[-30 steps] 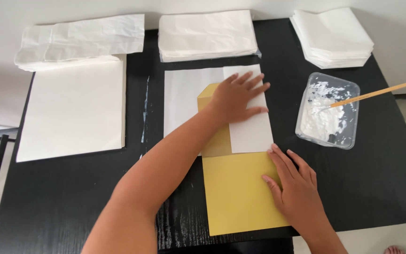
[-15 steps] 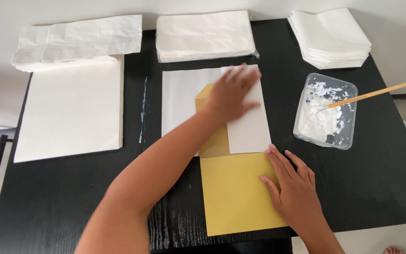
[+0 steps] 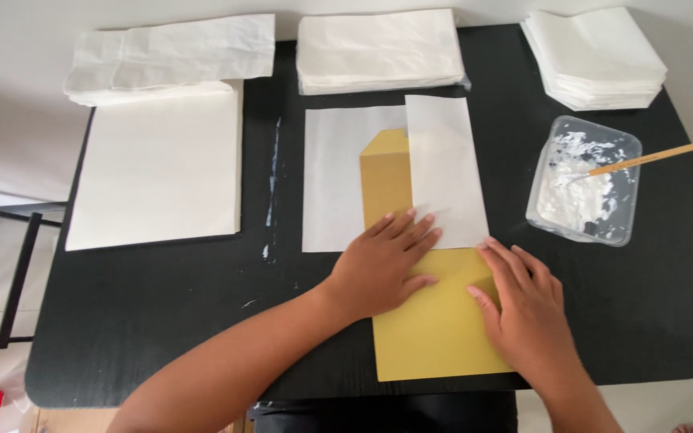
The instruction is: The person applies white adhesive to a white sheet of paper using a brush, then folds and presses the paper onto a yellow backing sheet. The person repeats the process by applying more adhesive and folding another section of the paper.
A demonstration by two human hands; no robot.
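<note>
My left hand point(image 3: 385, 265) lies flat and open, fingers spread, on the yellow-brown envelope point(image 3: 435, 329), its fingertips reaching the lower edge of the white sheet point(image 3: 338, 176) that is partly folded over the envelope's upper part. My right hand point(image 3: 523, 309) is also flat and open, holding nothing, pressing on the envelope's right edge just below the folded flap of the white sheet.

The envelope lies lengthwise on the black surface point(image 3: 162, 321), its lower end near the surface's front edge, its pointed upper end showing between the two halves of the white sheet. Right of the envelope stands a clear plastic tray point(image 3: 583, 180) with white paste, a thin wooden stick point(image 3: 659, 155) resting in it and jutting past its rim. Left of the envelope, well apart, lies a large stack of white paper point(image 3: 154, 164). Beyond the envelope, along the far edge, sit three piles of white bags: one crumpled pile point(image 3: 174, 54) far left, one point(image 3: 378, 48) straight ahead, one point(image 3: 595, 54) far right.
</note>
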